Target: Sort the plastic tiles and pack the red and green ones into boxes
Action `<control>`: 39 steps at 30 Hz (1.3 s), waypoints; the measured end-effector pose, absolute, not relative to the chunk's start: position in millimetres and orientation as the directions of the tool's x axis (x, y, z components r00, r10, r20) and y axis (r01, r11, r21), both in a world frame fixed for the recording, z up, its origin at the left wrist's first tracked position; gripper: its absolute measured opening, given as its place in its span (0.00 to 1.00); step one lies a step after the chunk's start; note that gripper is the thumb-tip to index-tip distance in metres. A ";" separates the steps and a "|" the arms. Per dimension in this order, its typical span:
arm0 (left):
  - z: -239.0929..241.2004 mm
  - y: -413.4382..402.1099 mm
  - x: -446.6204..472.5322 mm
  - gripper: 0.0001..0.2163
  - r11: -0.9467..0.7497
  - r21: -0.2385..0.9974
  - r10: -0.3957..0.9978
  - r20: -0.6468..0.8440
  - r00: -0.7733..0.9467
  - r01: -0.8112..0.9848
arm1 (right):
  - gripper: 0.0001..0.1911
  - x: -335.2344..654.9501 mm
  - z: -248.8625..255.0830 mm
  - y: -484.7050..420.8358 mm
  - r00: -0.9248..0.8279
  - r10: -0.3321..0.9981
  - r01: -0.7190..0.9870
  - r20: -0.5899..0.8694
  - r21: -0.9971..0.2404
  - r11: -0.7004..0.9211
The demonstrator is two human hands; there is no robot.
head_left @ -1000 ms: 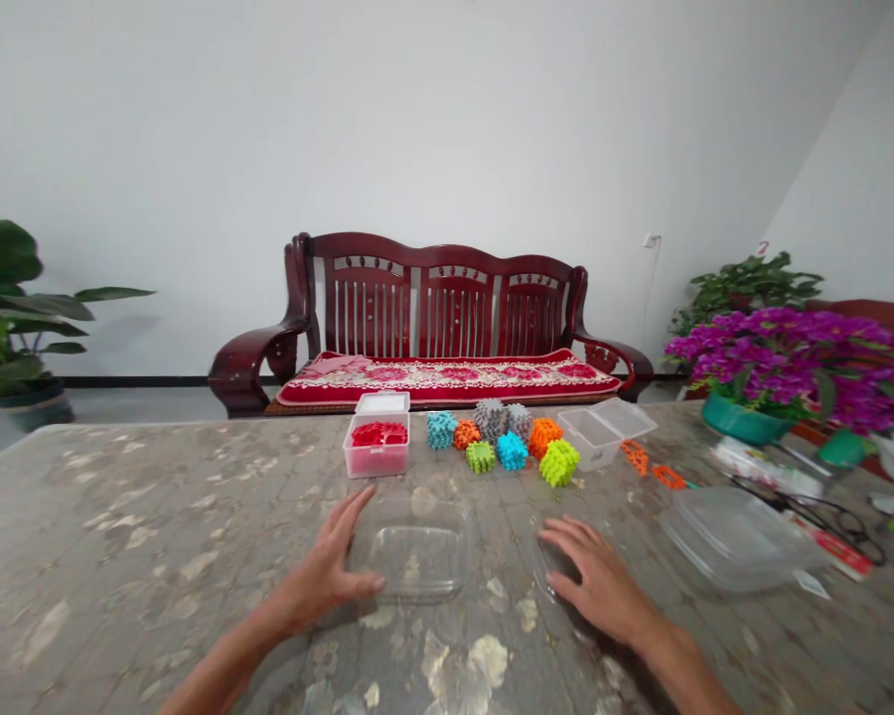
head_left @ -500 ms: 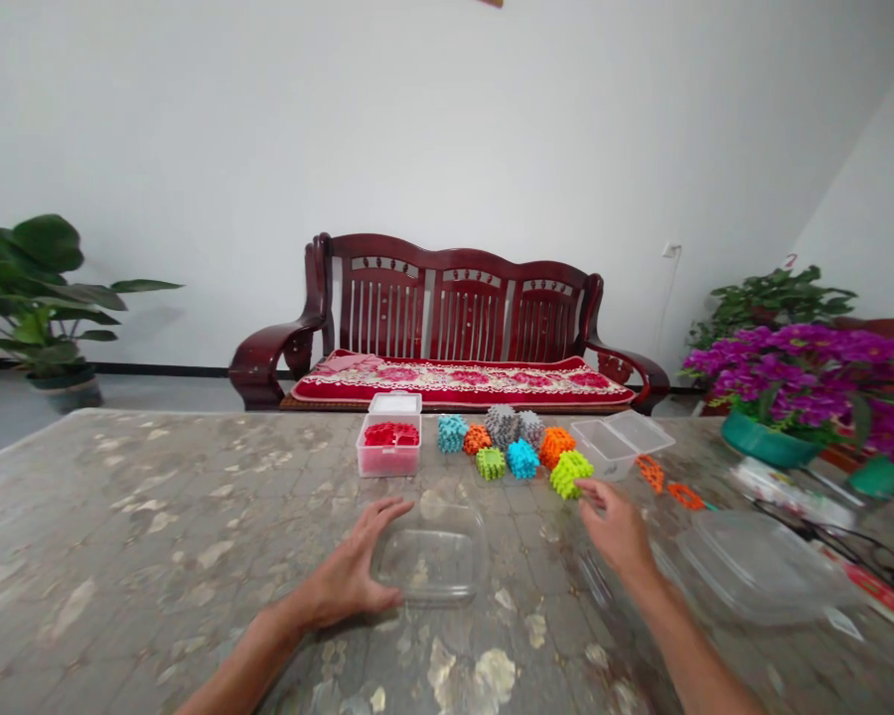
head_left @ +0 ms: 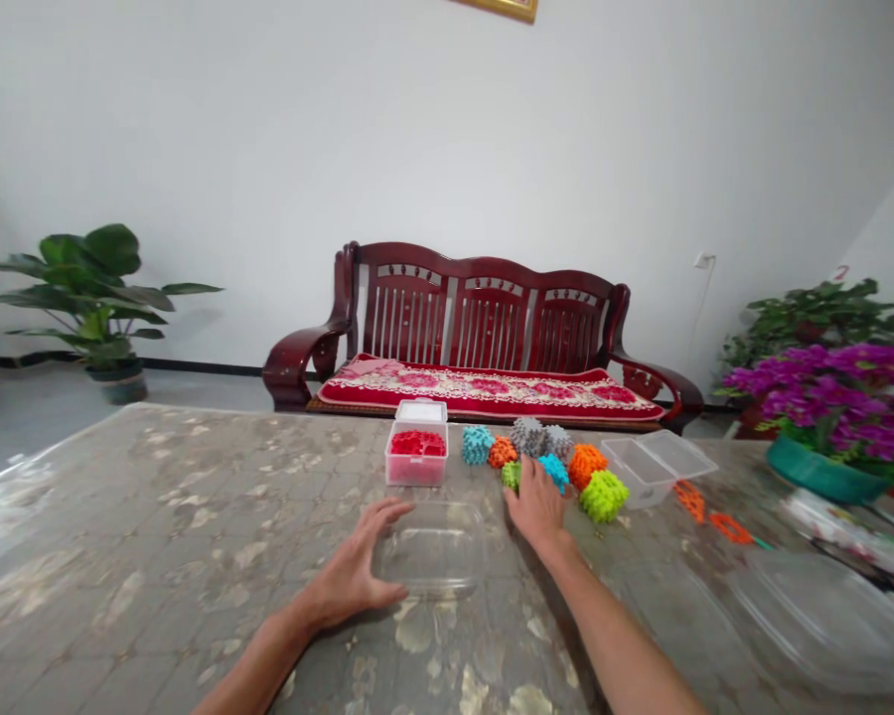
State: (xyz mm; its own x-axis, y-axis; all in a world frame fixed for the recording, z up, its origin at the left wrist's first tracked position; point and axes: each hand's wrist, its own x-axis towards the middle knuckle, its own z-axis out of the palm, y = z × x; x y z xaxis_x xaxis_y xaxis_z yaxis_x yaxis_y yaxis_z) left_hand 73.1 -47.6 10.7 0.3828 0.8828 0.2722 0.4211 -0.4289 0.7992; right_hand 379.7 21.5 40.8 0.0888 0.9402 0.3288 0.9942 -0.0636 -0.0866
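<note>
My left hand [head_left: 365,561] curves round the left end of a clear plastic container [head_left: 447,576], thumb and fingers wide on its rim. My right hand [head_left: 537,501] reaches over the bumpy cubes, thumb and fingers apart. Its fingers are beside a small green cube [head_left: 511,475] and partly cover a blue cube [head_left: 555,470]; whether they touch either one is unclear. Around them stand a teal cube [head_left: 478,445], a small orange cube [head_left: 502,452], two grey cubes [head_left: 527,436], a larger orange cube [head_left: 587,463] and a yellow-green cube [head_left: 604,496].
An open pink-tinted box [head_left: 416,469] holds red pieces. Right of the cubes lies an open clear box [head_left: 641,487], with flat orange pieces [head_left: 730,527] nearby. Clear lids [head_left: 819,616] and a purple flower pot [head_left: 826,472] occupy the table's right side. A wooden bench [head_left: 484,328] stands behind.
My right hand has moved left from the yellow-green cube to the green and blue cubes. My left hand and the clear container have shifted slightly left over the table. The view has turned left.
</note>
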 end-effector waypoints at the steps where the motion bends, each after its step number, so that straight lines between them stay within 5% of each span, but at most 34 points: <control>1: 10.7 -47.3 74.0 0.40 -0.428 0.798 0.883 0.269 0.385 0.424 | 0.30 379.1 39.0 23.0 0.094 0.941 0.995 0.326 -0.072 -0.074; 8: 11.5 -46.0 78.4 0.40 -0.424 0.805 0.886 0.274 0.374 0.415 | 0.29 378.9 27.9 30.2 0.109 0.939 0.994 0.325 -0.064 -0.094; 22: 21.9 -61.4 106.0 0.45 -0.401 0.836 0.861 0.204 0.466 0.375 | 0.32 413.7 19.7 -20.6 -0.247 0.923 0.870 0.295 -0.353 0.345; 30: 25.5 -69.8 118.2 0.46 -0.419 0.843 0.826 0.199 0.527 0.338 | 0.36 436.6 35.5 -38.1 -0.253 0.941 0.818 0.225 -0.468 0.333; 39: 22.9 -72.7 117.4 0.51 -0.408 0.847 0.844 0.207 0.494 0.340 | 0.26 413.3 51.4 -37.8 -0.136 0.965 0.958 0.225 -0.219 0.187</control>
